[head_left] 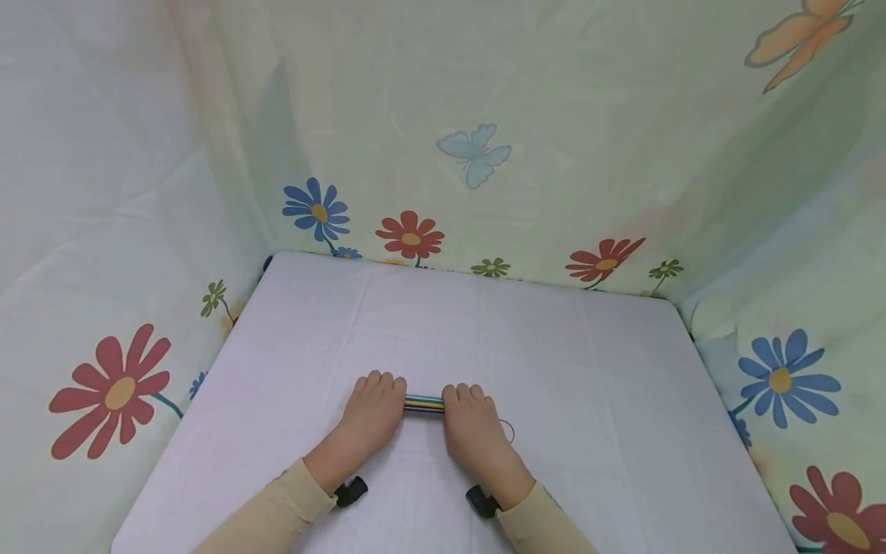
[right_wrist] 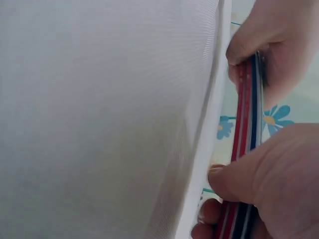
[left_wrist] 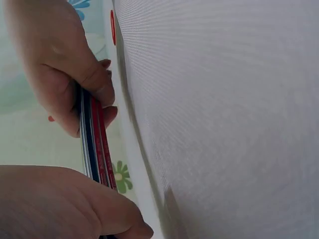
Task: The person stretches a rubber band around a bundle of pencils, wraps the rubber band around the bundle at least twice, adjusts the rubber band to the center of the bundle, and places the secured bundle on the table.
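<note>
Pencil bundle is spanning left hand and right hand, both gripping with curled fingers; apparently aligning; red loop lying right; next move probably calling for one freed hand.

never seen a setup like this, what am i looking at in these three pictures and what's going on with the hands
There is no robot here, just a person's two bare hands. The wide picture comes from a camera worn on the head, looking forward and down. The other two come from cameras on the left and right wrists, so the scene looks turned sideways.

The left hand and right hand hold a bundle of coloured sticks, perhaps pencils, between them. Beside the right hand, a thin red loop lies on the white-covered table. Around it hangs a curtain printed with flowers and butterflies.
</note>
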`<state>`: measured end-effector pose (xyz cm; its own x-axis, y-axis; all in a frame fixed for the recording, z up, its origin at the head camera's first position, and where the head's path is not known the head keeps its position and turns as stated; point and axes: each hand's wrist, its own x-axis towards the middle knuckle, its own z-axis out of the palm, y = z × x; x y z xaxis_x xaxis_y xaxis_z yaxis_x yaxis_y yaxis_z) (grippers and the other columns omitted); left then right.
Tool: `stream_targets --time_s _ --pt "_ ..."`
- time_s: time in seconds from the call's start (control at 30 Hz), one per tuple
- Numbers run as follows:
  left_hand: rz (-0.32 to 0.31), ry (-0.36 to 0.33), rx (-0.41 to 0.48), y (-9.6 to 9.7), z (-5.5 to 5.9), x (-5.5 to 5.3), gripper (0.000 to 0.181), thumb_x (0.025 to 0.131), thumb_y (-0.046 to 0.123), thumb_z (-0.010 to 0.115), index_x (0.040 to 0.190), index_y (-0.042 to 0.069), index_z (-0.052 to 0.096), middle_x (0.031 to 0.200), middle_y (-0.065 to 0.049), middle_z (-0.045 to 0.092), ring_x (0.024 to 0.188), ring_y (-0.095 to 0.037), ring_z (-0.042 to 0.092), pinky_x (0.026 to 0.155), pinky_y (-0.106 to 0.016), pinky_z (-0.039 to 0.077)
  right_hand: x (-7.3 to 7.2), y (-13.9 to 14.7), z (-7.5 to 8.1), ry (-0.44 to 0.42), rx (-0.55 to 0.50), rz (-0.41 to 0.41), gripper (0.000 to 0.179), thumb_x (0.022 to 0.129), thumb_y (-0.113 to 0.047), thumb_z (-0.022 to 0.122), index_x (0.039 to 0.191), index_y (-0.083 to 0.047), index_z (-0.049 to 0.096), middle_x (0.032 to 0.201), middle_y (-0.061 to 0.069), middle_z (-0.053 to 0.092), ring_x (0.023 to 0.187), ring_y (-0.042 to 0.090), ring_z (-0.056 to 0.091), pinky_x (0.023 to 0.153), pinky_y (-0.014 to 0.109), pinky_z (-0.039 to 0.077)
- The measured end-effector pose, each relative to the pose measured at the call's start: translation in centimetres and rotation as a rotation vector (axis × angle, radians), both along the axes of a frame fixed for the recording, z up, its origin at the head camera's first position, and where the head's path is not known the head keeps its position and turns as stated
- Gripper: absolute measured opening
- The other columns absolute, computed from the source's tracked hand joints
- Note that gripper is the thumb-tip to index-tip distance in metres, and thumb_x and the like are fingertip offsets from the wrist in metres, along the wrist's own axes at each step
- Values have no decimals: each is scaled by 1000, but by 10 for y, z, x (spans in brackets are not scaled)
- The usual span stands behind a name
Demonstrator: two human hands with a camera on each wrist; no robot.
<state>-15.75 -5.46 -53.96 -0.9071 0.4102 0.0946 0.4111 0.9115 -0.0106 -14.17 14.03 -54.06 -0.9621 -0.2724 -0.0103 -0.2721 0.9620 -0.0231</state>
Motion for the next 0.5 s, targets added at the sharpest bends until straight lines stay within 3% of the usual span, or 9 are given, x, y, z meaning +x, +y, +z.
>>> stream_targets --time_s 0.2,0.5 --pt "-10 63 -3 3 4 1 19 102 16 72 116 8 61 98 -9 61 93 -25 55 83 -41 48 0 0 2 64 -7 -10 17 106 -16 64 118 -4 58 102 9 60 87 23 42 75 37 44" --pt "-24 154 -14 6 5 2 15 104 18 69 111 8 60 94 -7 59 91 -25 56 82 -39 48 -4 -2 1 117 -8 3 16 106 -13 64 116 -4 57 99 8 58 85 22 41 72 33 41"
